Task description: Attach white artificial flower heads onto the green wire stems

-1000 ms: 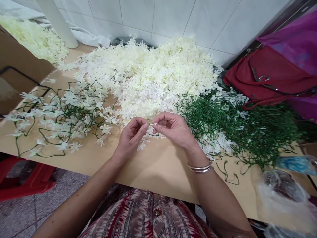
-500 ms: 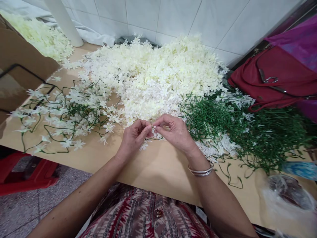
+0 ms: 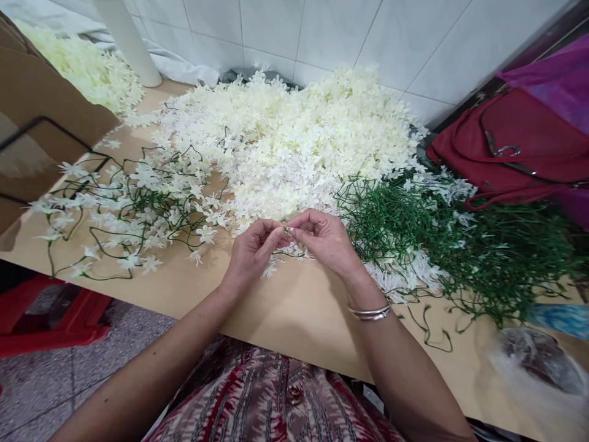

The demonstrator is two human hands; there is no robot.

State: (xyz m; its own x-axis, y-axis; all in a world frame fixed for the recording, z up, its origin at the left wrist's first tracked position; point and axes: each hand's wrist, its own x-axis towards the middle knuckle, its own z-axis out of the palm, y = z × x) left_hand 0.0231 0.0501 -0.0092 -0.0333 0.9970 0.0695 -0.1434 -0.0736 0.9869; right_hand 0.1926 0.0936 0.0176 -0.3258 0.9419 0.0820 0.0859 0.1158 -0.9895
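My left hand (image 3: 252, 253) is closed in a pinch, its thumb and fingers on the green tip of a thin plastic stem (image 3: 286, 230). Fingertip to fingertip with it, my right hand (image 3: 327, 243) pinches too, on what looks like a small white artificial flower, mostly covered by the fingers. A bit of stem and a white flower (image 3: 272, 266) show just below the hands, close to the tabletop. Right behind the fingers rises a large heap of loose white and cream flowers (image 3: 294, 153). Bare green stems (image 3: 391, 215) lie piled to the right of my right hand.
Stems bearing white flowers (image 3: 147, 209) lie tangled at the left. A cardboard box (image 3: 55, 104) stands at the far left, a red bag (image 3: 515, 147) at the back right. A plastic bag (image 3: 538, 368) sits at the near right corner of the wooden table (image 3: 294, 319).
The view has shifted slightly. Both hands stay together in their pinch, and a green stem tip now shows between the fingertips.
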